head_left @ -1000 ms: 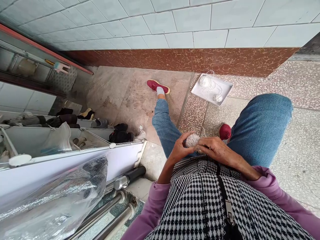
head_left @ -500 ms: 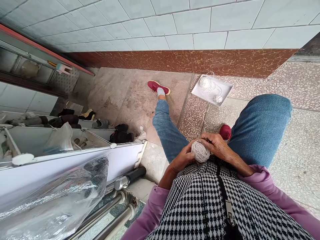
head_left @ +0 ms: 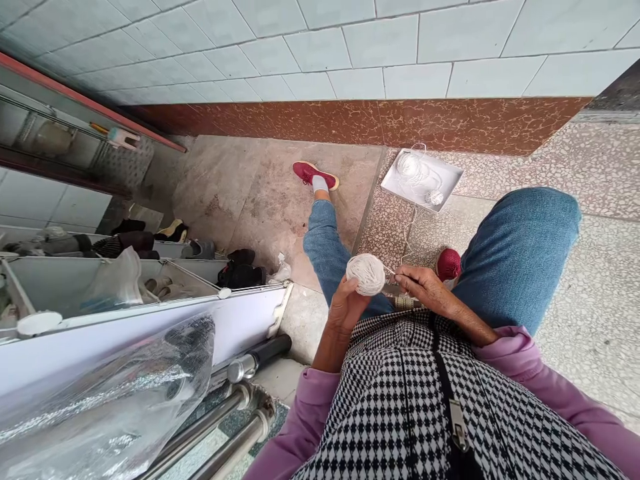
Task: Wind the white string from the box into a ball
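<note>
A ball of off-white yarn [head_left: 367,274] is held up over my lap by my left hand [head_left: 349,303], whose fingers close round its lower left side. To the right of it, my right hand [head_left: 417,283] pinches a short strand of yarn [head_left: 389,270] that runs from the ball. On the floor ahead lies a shallow white tray [head_left: 453,179], with a larger white yarn bundle [head_left: 409,165] and a small wound piece [head_left: 434,197] inside. A loose thread [head_left: 407,233] trails from the tray down toward my lap.
At left stands a white shoe rack [head_left: 245,307] with several shoes, and clear plastic wrap [head_left: 175,373] hangs over its side. Metal tubes [head_left: 210,427] stick out below it. A tiled wall [head_left: 380,53] runs across the front.
The yarn ball has moved left and up with my left hand. My right hand has come off the ball and now stands apart from it, with a strand drawn between them.
</note>
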Demonstrator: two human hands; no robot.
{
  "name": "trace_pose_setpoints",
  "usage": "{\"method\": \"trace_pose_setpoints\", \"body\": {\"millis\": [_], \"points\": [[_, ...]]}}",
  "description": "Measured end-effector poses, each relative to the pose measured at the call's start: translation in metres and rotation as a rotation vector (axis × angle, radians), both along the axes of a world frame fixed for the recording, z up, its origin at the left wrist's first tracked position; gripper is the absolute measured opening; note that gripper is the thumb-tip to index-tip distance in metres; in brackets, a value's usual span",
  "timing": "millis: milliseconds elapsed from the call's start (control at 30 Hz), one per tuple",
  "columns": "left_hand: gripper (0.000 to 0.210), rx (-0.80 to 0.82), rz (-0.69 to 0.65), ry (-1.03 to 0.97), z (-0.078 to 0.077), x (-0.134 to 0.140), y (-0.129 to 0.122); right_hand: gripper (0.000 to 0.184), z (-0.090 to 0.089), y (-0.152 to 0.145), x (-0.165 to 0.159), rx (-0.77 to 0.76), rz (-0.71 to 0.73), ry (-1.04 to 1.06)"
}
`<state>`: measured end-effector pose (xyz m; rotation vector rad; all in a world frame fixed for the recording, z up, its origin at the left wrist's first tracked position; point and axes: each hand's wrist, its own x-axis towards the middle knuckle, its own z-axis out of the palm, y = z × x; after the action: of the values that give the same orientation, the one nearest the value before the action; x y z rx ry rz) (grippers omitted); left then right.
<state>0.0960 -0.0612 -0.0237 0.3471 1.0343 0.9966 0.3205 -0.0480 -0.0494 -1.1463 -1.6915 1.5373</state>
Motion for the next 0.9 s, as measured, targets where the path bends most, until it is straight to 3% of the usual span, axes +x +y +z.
{"method": "trace_pose_setpoints", "body": {"millis": [133,300,400,500,667,900], "points": [[0.072,0.062,0.046,0.105,-0.011,0.008,0.005,0.033,0.007,-0.01,-0.009,0.033,0.128,-0.129],[0.064,0.237,0.005,0.559,-0.017,0.024,0.002,0.024,0.007,-0.019,-0.013,0.097,0.162,-0.316],[0.058,0.364,-0.011,0.813,-0.014,0.027,-0.001,0.022,0.005,-0.018,-0.013,0.077,0.178,-0.282],[0.054,0.439,-0.038,0.912,-0.01,0.023,-0.001,0.029,0.007,-0.017,-0.013,0.01,0.188,-0.164],[0.054,0.429,-0.084,0.882,-0.013,0.011,0.002,0.039,0.016,-0.012,-0.009,0.051,0.054,-0.08],[0.063,0.186,-0.4,0.495,-0.015,-0.001,0.004,0.04,0.018,-0.008,-0.002,0.136,-0.01,-0.113]]}}
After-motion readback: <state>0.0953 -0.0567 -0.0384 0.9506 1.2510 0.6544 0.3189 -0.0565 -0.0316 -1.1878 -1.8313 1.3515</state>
